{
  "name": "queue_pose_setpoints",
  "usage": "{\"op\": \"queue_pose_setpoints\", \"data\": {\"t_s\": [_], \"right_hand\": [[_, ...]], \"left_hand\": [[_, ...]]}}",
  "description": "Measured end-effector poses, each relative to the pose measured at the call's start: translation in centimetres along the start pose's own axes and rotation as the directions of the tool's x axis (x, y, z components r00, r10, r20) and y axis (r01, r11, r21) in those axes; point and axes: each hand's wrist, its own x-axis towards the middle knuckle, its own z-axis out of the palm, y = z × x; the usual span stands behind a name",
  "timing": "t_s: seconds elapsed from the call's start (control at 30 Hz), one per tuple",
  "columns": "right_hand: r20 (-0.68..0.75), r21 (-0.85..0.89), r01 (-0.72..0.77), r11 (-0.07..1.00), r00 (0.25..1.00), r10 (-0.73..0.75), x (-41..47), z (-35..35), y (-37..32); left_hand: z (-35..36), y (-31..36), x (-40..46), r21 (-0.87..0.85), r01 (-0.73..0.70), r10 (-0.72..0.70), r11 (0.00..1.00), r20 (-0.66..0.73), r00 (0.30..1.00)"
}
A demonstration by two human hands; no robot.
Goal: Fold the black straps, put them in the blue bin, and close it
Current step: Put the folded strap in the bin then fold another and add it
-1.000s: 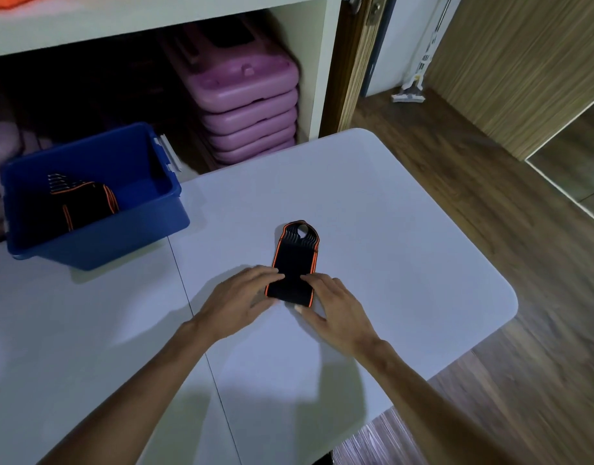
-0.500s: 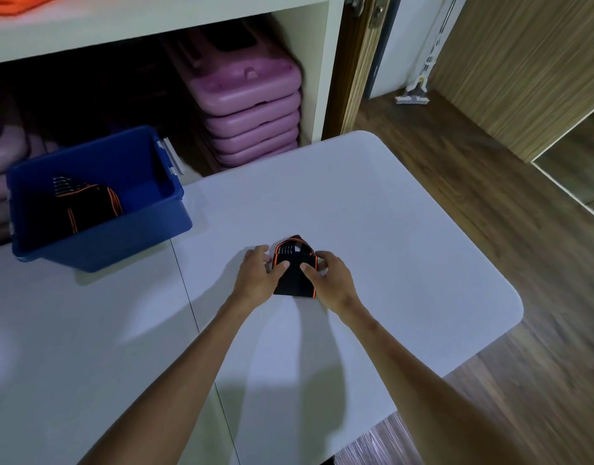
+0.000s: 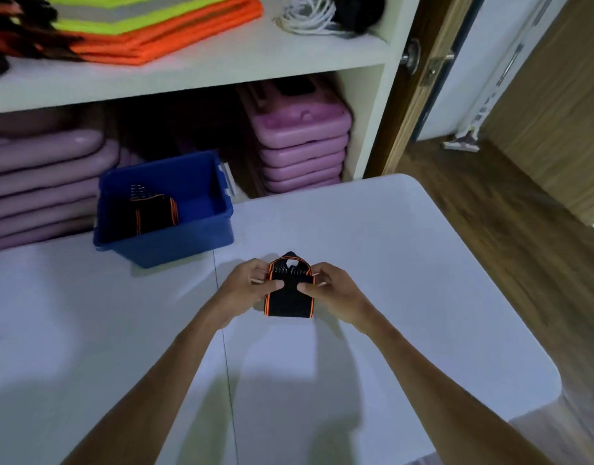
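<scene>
Both hands work at centre frame over the desk (image 3: 373, 250). The left hand (image 3: 247, 290) and right hand (image 3: 336, 292) each pinch a side of the strap (image 3: 288, 298), thumbs pressed on its top face, fingers clenched on its edges. The strap is black with orange trim, doubled over, its lower end on or just above the desk.

Judgement: the fold is in hand. To do it well, keep the orange edges aligned and press the crease flat before letting go, or it may spring open.

The bin (image 3: 174, 243) stands open at upper left of centre, on the desk's far edge, with one folded strap (image 3: 148, 209) already inside. No lid is identifiable.

Clearance: bare desk lies between hands and bin; the path is unobstructed. The shelf (image 3: 221, 65) overhangs behind the bin. The desk's rounded right edge is well apart from the hands.
</scene>
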Motion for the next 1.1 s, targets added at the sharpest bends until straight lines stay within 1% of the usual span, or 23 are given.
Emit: {"op": "queue_pose_setpoints", "data": {"t_s": [0.1, 0.2, 0.33, 0.37, 0.47, 0.5, 0.57, 0.67, 0.77, 0.87, 0.93, 1.03, 1.1], "right_hand": [[0.061, -0.001, 0.103, 0.995, 0.993, -0.103, 1.7, 1.2, -4.6], [0.089, -0.017, 0.206, 0.978, 0.975, -0.204, 4.4, 3.4, -9.5], [0.052, -0.096, 0.313, 0.945, 0.95, -0.309, 8.7, 7.6, -14.8], [0.044, -0.124, 0.328, 0.936, 0.945, -0.326, 9.9, 8.7, -15.7], [0.034, -0.226, 0.336, 0.914, 0.941, -0.338, 13.3, 11.5, -17.9], [0.022, -0.276, 0.325, 0.905, 0.943, -0.332, 14.6, 12.1, -18.3], [0.003, -0.381, 0.264, 0.886, 0.959, -0.284, 16.8, 12.9, -18.9], [-0.004, -0.495, 0.18, 0.85, 0.978, -0.209, 20.0, 14.3, -19.3], [0.003, -0.573, 0.07, 0.817, 0.997, -0.083, 22.6, 16.1, -19.2], [0.008, -0.561, -0.051, 0.826, 0.998, 0.068, 24.9, 18.2, -18.5], [0.016, -0.545, -0.091, 0.834, 0.993, 0.118, 26.3, 19.0, -17.6], [0.048, -0.533, -0.103, 0.84, 0.987, 0.151, 27.6, 19.3, -16.4], [0.003, -0.528, -0.113, 0.842, 0.991, 0.135, 27.9, 19.6, -16.0]], "left_hand": [[-4.2, 2.5, -1.1, 0.044, -0.06, 0.064, 0.997, -0.101, 0.993], [-9.1, 5.0, -1.4, 0.098, -0.117, 0.135, 0.988, -0.203, 0.97], [-15.2, 6.2, -0.3, 0.099, -0.162, 0.187, 0.982, -0.362, 0.913], [-16.5, 6.1, 0.4, 0.12, -0.156, 0.192, 0.98, -0.4, 0.896], [-19.9, 4.8, 2.2, 0.307, -0.103, 0.263, 0.946, -0.539, 0.8], [-20.9, 4.3, 2.6, 0.347, -0.092, 0.286, 0.933, -0.564, 0.775], [-22.8, 2.8, 3.3, 0.412, -0.085, 0.332, 0.907, -0.577, 0.746], [-25.2, 0.2, 4.5, 0.556, -0.045, 0.412, 0.83, -0.556, 0.722], [-26.0, -1.5, 5.4, 0.629, -0.082, 0.488, 0.773, -0.508, 0.71], [-26.0, -2.8, 6.0, 0.694, -0.079, 0.527, 0.716, -0.463, 0.713], [-26.2, -3.6, 6.3, 0.727, -0.078, 0.548, 0.683, -0.437, 0.713], [-26.6, -4.8, 6.5, 0.757, -0.112, 0.572, 0.643, -0.378, 0.728], [-26.8, -5.1, 6.5, 0.755, -0.126, 0.578, 0.643, -0.37, 0.727]]}}
